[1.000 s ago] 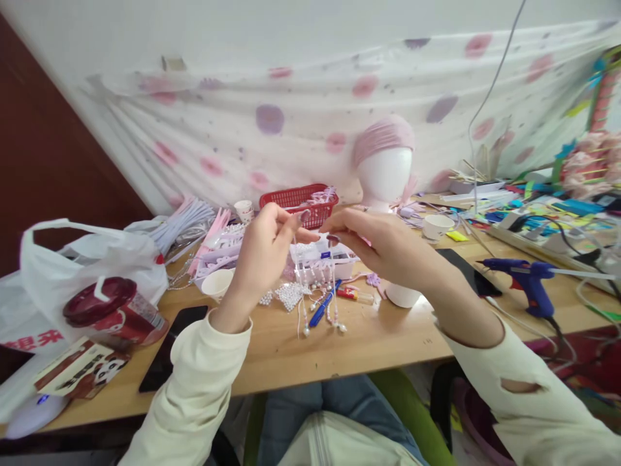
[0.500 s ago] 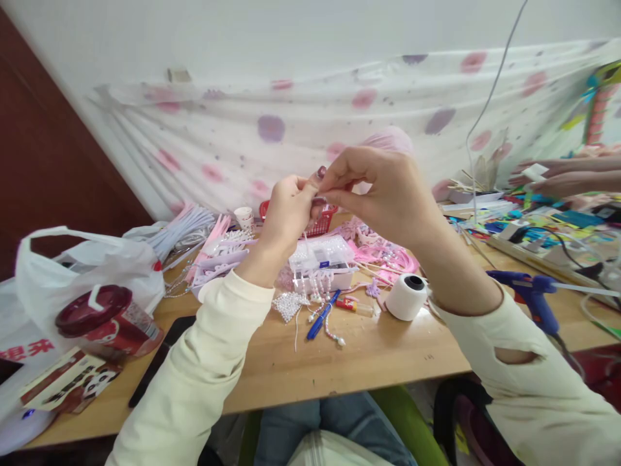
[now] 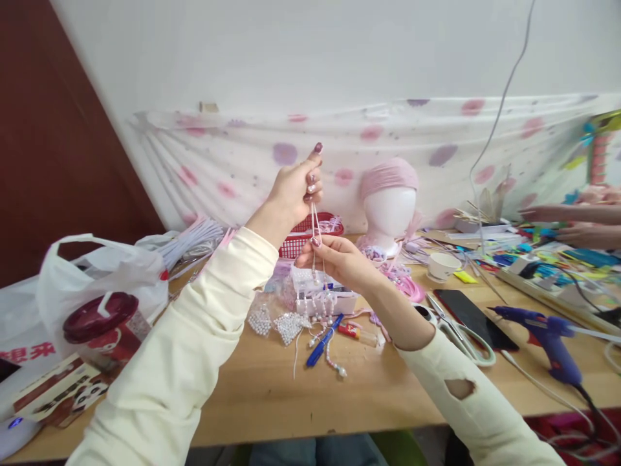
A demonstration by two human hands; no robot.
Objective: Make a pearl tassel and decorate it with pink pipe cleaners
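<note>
My left hand is closed on a white cord, which runs down from its fingers in two strands. Lower on the same cord, my right hand pinches it between thumb and fingers. Below the pinch dangle thin strands with small beads. Behind and beneath them is a white box with bead strings over its front edge. Bags of pearl beads, a blue pen, a lighter and a beaded strand lie on the table in front.
A red basket and a mannequin head in a pink headband stand behind. To the right are scissors, a phone, a glue gun and a paper cup; another person's hands work beyond. A lidded cup sits left.
My hands were together; now they are apart vertically, my right hand lower, with the cord stretched between them. The view has tilted up, and the mannequin head, scissors and phone have come into sight.
</note>
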